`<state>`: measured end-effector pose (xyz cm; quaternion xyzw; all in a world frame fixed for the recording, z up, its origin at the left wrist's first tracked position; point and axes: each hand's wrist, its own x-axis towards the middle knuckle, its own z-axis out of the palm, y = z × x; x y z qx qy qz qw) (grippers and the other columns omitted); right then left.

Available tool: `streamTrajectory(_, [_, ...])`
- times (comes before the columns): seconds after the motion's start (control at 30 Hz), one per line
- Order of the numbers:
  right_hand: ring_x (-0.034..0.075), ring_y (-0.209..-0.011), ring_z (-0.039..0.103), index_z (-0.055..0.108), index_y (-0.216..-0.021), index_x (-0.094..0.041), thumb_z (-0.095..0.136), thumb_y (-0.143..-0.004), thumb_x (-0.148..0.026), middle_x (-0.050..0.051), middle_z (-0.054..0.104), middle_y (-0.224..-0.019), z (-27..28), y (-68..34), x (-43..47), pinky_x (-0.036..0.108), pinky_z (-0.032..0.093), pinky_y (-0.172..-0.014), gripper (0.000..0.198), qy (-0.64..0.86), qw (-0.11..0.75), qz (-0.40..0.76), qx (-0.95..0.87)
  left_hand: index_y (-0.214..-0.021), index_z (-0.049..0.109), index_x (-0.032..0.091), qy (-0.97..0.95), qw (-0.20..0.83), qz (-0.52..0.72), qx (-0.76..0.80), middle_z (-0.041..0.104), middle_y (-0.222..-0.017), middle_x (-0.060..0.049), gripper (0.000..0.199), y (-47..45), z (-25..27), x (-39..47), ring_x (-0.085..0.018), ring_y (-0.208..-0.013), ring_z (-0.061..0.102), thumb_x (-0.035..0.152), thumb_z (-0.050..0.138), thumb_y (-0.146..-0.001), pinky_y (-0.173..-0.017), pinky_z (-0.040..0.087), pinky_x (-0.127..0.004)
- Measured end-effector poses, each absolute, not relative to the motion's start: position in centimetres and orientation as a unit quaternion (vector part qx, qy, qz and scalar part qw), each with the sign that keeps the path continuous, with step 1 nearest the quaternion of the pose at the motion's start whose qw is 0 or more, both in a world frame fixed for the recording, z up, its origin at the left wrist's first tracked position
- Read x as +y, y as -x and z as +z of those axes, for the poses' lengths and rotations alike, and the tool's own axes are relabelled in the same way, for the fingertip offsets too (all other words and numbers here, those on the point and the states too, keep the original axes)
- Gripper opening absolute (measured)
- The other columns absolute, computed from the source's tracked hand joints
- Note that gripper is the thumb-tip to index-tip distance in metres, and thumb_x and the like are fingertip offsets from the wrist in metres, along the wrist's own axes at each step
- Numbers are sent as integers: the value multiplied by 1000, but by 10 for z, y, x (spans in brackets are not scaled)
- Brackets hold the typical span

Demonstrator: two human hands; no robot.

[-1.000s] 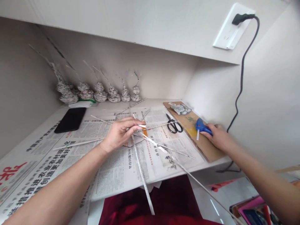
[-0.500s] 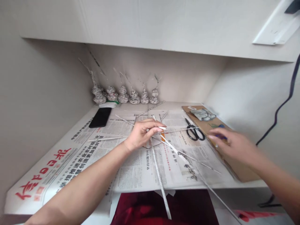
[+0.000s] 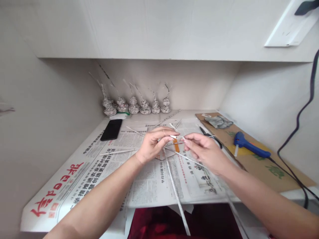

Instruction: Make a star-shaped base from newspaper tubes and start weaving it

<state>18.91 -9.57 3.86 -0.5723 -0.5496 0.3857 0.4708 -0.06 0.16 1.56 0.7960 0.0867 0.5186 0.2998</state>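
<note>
My left hand (image 3: 156, 144) pinches the white end of a rolled paper tube (image 3: 173, 136) between thumb and fingers, over the middle of the newspaper. Just to its right, my right hand (image 3: 203, 151) is closed in a pinch on the tip of another rolled paper tube (image 3: 183, 138); the two tips are close but apart. Below the hands, several thin paper tubes spread out like spokes, one long tube (image 3: 175, 186) reaching past the table's front edge. Under them lies a flat piece with an orange patch (image 3: 176, 146), mostly covered by my left hand.
Newspaper (image 3: 147, 186) covers the table. On a cardboard sheet (image 3: 264, 172) at right lie a blue glue gun (image 3: 254, 147) and a crumpled grey bag (image 3: 219, 122). Scissors (image 3: 205, 132) sit partly behind my right hand. A black phone (image 3: 111, 129) and several woven paper gourds (image 3: 145, 107) stand farther back.
My right hand has moved left from beside the glue gun to my left hand, and now pinches a tube tip. The glue gun has come into clear sight. The view has shifted slightly.
</note>
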Motion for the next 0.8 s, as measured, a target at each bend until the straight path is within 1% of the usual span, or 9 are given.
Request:
streamTrajectory(0.07, [15,-67,63,69,-98,-22,64,-88,-48,2,70,-82,48,-202,-113,29,48,-58,28,618,467,230,-589,-107,75,18,-795,298,522,86,75,-104,-9,20,1,16,3,-16,-99,69,20,61,-93,-91,54,-31])
streamTrajectory(0.1, [19,-76,66,71,-99,-24,64,-89,-45,3,73,-88,53,-208,-123,32,51,-66,25,637,454,138,-608,-107,75,19,-794,300,522,87,75,-104,-9,20,1,16,3,-16,-99,69,20,62,-93,-91,54,-30])
streamTrajectory(0.13, [21,-81,68,73,-100,-26,64,-90,-42,3,75,-93,57,-212,-133,35,52,-70,21,649,431,46,-625,-107,75,19,-793,302,521,89,75,-103,-9,20,1,16,4,-16,-98,70,20,62,-93,-90,54,-30])
streamTrajectory(0.2, [23,-84,69,73,-103,-30,64,-90,-35,2,76,-98,64,-216,-151,38,51,-76,16,630,387,-101,-666,-107,75,19,-794,303,518,96,76,-102,-9,20,0,15,3,-17,-97,70,21,62,-93,-90,54,-30])
streamTrajectory(0.27, [23,-84,69,73,-106,-31,63,-91,-28,1,77,-97,69,-215,-163,39,51,-79,18,590,354,-193,-700,-107,75,19,-798,302,513,98,76,-102,-9,20,-1,13,3,-17,-97,70,22,62,-93,-89,54,-30])
streamTrajectory(0.43, [21,-80,68,73,-109,-28,63,-90,-19,1,77,-92,74,-209,-165,36,52,-75,23,533,286,-295,-739,-109,75,18,-807,292,505,89,76,-100,-9,21,-3,10,5,-15,-92,70,21,65,-91,-85,54,-27])
streamTrajectory(0.53, [18,-73,67,73,-104,-22,66,-87,-13,1,76,-85,75,-209,-159,32,51,-72,21,494,278,-338,-751,-109,75,17,-810,284,506,88,76,-98,-9,21,-2,10,6,-15,-91,70,22,65,-91,-83,54,-27])
streamTrajectory(0.67, [17,-72,65,72,-101,-15,70,-84,-9,2,75,-82,73,-208,-155,32,49,-71,18,473,271,-355,-759,-109,75,17,-818,268,501,89,77,-98,-9,21,-2,10,6,-16,-89,69,24,64,-91,-82,54,-28])
streamTrajectory(0.8, [17,-73,63,72,-99,-14,69,-86,-10,2,74,-81,73,-207,-156,33,47,-72,14,483,241,-358,-762,-109,75,16,-823,251,501,90,76,-98,-9,21,-1,10,6,-15,-89,69,22,64,-91,-82,54,-27])
